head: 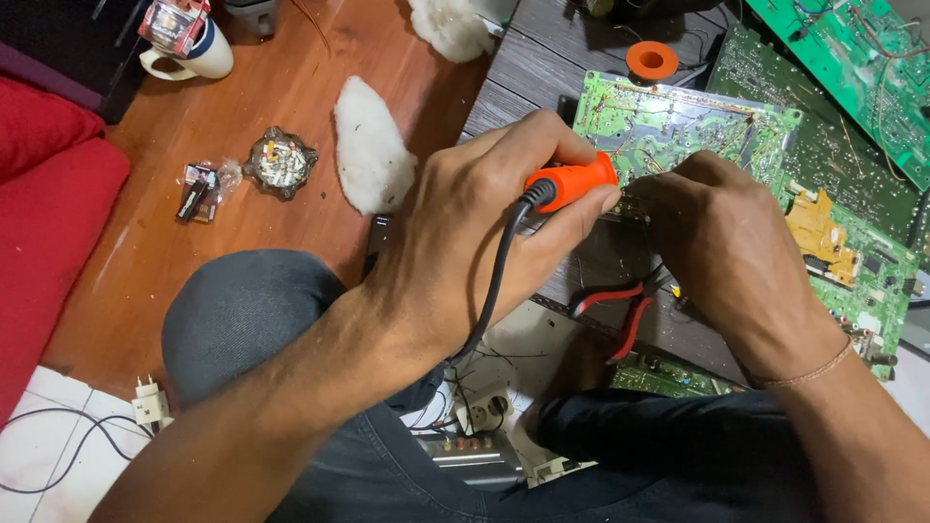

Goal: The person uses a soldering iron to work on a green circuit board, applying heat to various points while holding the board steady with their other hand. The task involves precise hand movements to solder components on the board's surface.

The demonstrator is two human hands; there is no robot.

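Soldering iron [573, 181], orange-handled, sits clenched in the left hand [475, 228] at the green circuit board [668, 126]; right hand [722, 242] pinches there, contents hidden; joint seemingly unfinished.

Your forearms are bare, with no sleeves reaching into view above either your left hand [475, 232] or your right hand [722, 242]. You wear a thin bracelet [809, 373] around your right wrist. Your legs are covered by dark blue-grey trousers [252, 320].

Red-white packet [174, 24] in mug [199, 56]; clear wrapper [203, 186].
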